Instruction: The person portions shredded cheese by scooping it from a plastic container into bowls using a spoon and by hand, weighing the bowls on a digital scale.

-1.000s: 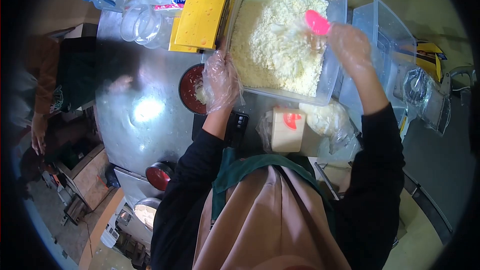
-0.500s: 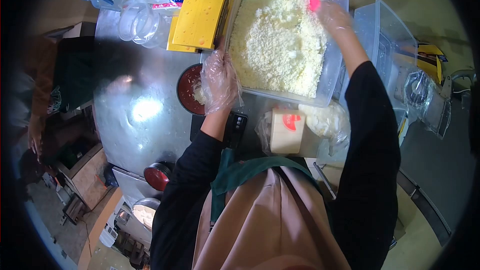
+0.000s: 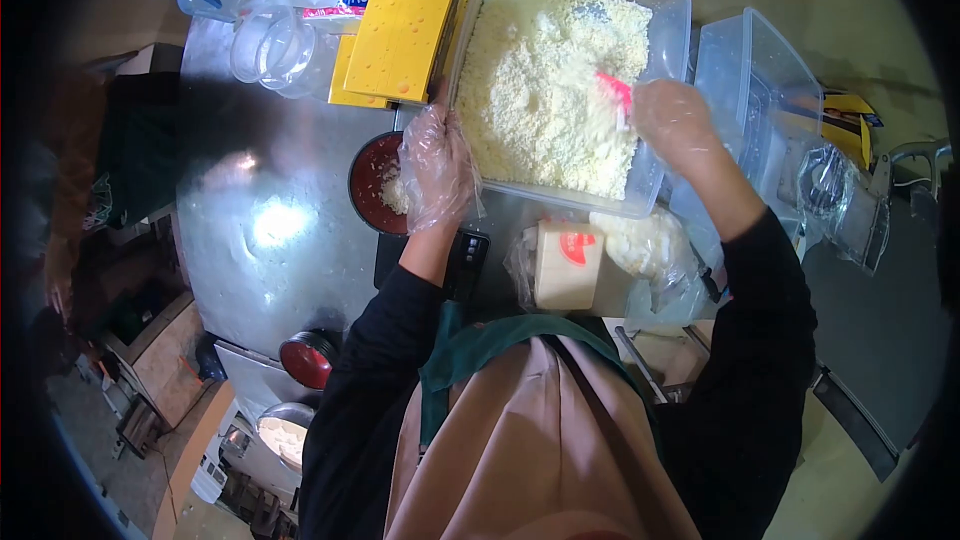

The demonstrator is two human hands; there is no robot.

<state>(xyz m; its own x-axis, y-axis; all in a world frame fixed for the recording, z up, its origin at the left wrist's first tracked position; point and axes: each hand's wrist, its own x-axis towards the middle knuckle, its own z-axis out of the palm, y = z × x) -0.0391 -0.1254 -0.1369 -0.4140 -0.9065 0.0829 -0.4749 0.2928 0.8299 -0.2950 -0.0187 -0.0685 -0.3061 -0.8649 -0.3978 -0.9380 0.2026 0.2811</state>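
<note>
A large clear tub (image 3: 652, 175) holds a heap of pale grated food (image 3: 540, 90). My right hand (image 3: 677, 120), in a clear plastic glove, grips a pink scoop (image 3: 614, 90) whose head is in the heap on the tub's right side. At the tub's left edge is my gloved left hand (image 3: 438, 162), its fingers partly hidden by the tub wall and the loose plastic. Beside it, a red bowl (image 3: 368, 185) with some white shreds stands on a black scale (image 3: 470, 252).
Yellow boxes (image 3: 405, 25) and clear cups (image 3: 270, 50) stand at the back left. A cheese block (image 3: 568, 275) and a bag of white food (image 3: 650, 245) lie before the tub. Another clear tub (image 3: 755, 80) is at right. A person (image 3: 80, 160) stands at left.
The scoop in my right hand first went to the tub's far right corner, then came back toward me into the heap. My left hand has stayed by the tub's left edge.
</note>
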